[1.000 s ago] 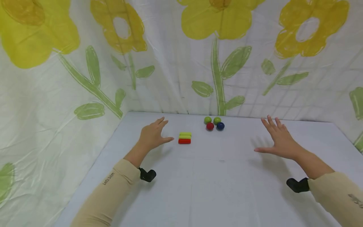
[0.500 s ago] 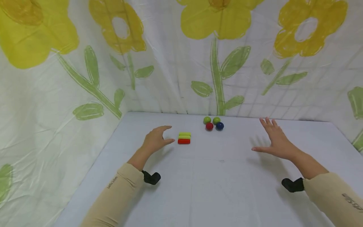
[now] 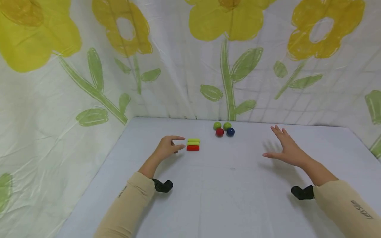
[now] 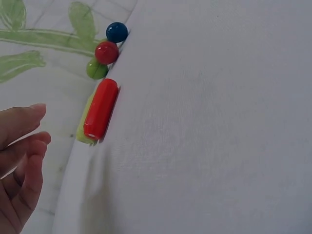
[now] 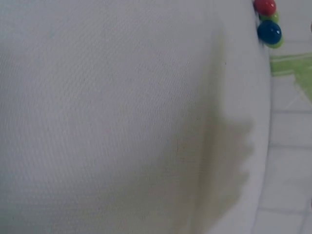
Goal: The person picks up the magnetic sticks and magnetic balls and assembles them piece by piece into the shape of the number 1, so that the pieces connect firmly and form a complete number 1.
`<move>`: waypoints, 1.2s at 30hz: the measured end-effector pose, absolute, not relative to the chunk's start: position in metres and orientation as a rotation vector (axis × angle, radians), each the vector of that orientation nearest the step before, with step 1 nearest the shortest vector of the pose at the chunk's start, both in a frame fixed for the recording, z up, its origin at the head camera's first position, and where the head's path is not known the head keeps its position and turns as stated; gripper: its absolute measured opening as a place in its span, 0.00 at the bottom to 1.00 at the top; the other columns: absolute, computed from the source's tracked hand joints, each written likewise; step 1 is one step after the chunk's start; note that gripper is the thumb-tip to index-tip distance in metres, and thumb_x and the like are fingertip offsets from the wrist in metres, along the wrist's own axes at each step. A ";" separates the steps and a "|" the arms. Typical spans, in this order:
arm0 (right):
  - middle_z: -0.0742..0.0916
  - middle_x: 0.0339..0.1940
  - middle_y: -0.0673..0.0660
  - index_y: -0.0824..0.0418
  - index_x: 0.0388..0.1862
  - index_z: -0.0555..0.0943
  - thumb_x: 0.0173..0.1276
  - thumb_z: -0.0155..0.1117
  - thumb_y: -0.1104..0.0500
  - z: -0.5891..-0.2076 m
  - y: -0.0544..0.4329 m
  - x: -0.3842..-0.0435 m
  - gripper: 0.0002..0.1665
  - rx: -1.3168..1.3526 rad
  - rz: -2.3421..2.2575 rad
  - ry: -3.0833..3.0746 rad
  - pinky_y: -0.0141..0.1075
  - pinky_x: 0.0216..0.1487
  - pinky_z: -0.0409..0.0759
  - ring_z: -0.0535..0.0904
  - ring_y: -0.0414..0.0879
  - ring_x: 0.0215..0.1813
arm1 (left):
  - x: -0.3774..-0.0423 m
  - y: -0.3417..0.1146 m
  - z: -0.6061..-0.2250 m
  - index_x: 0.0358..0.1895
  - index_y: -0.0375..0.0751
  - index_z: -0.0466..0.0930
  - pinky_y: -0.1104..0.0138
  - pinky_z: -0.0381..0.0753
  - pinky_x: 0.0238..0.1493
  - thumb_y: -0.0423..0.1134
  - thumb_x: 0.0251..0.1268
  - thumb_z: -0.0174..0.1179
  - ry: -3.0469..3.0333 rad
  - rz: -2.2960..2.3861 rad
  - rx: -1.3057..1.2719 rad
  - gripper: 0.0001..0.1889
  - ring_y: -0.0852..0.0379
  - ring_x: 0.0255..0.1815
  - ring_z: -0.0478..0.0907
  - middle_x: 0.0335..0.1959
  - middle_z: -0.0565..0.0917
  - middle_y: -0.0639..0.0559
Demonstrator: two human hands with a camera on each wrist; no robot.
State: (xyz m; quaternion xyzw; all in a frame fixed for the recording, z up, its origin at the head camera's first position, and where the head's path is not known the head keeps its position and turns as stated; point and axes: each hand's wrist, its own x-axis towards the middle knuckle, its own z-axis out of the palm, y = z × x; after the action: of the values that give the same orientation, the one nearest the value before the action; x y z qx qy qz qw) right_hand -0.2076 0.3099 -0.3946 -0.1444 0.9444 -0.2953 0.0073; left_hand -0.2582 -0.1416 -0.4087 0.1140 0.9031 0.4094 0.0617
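My left hand (image 3: pixel 165 147) hovers just left of three short sticks lying side by side, its thumb and index finger spread toward them and nothing between. Nearest me is the red stick (image 3: pixel 192 148); two yellow-green sticks (image 3: pixel 193 141) lie behind it. In the left wrist view, the fingertips (image 4: pixel 36 113) are apart from the red stick (image 4: pixel 101 108), which mostly covers the yellow-green ones. Off to the right, my right hand (image 3: pixel 288 150) is held above the table with fingers spread and holds nothing. The right wrist view shows only its shadow.
Behind the sticks, to their right, sit two green balls (image 3: pixel 217 125), a red ball (image 3: pixel 219 132) and a dark blue ball (image 3: pixel 230 132) in a cluster. The white table (image 3: pixel 232 205) ends at a flower-printed curtain (image 3: pixel 178 66) at the back and left.
My left hand has moved right and slightly toward me, up to the sticks, and its thumb and index finger have drawn closer together. My right hand has drifted slightly left. Sticks and balls stay put.
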 end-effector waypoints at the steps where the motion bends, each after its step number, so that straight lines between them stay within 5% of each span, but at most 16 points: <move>1: 0.42 0.75 0.68 0.62 0.75 0.39 0.53 0.72 0.44 -0.395 0.310 -0.208 0.66 -0.441 -0.926 2.948 0.71 0.63 0.38 0.29 0.68 0.73 | -0.259 -0.141 -0.410 0.53 0.43 0.80 0.69 0.71 0.23 0.40 0.57 0.65 2.708 1.255 0.347 0.19 0.51 0.23 0.77 0.40 0.83 0.42; 5: 0.40 0.76 0.66 0.60 0.75 0.38 0.53 0.71 0.44 -0.397 0.312 -0.208 0.66 -0.401 -0.936 2.930 0.71 0.62 0.38 0.27 0.67 0.74 | -0.263 -0.138 -0.414 0.50 0.43 0.82 0.70 0.71 0.23 0.38 0.58 0.64 2.658 1.292 0.382 0.15 0.53 0.23 0.77 0.35 0.83 0.43; 13: 0.38 0.76 0.63 0.58 0.75 0.35 0.54 0.70 0.42 -0.398 0.311 -0.211 0.66 -0.345 -0.967 2.908 0.70 0.62 0.40 0.25 0.64 0.74 | -0.273 -0.132 -0.420 0.47 0.44 0.84 0.70 0.68 0.23 0.38 0.55 0.66 2.604 1.326 0.368 0.14 0.59 0.21 0.72 0.48 0.82 0.47; 20: 0.37 0.76 0.58 0.53 0.76 0.33 0.54 0.69 0.40 -0.397 0.307 -0.214 0.66 -0.292 -0.998 2.885 0.70 0.63 0.42 0.26 0.61 0.75 | -0.277 -0.130 -0.425 0.45 0.41 0.83 0.71 0.68 0.22 0.36 0.55 0.66 2.590 1.324 0.382 0.13 0.61 0.20 0.70 0.46 0.83 0.45; 36: 0.55 0.76 0.62 0.67 0.71 0.58 0.57 0.70 0.49 -0.404 0.296 -0.228 0.50 -0.312 -1.185 2.939 0.60 0.64 0.59 0.56 0.69 0.70 | -0.274 -0.127 -0.429 0.44 0.40 0.83 0.71 0.69 0.23 0.36 0.55 0.66 2.626 1.288 0.392 0.12 0.60 0.21 0.67 0.45 0.82 0.45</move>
State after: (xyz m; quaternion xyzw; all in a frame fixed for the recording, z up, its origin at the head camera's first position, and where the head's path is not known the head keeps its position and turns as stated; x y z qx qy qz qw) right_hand -0.2282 0.2955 -0.4036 -0.0980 0.9228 -0.3721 -0.0211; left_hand -0.2744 -0.1266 -0.4290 0.1322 0.8858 0.4346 0.0951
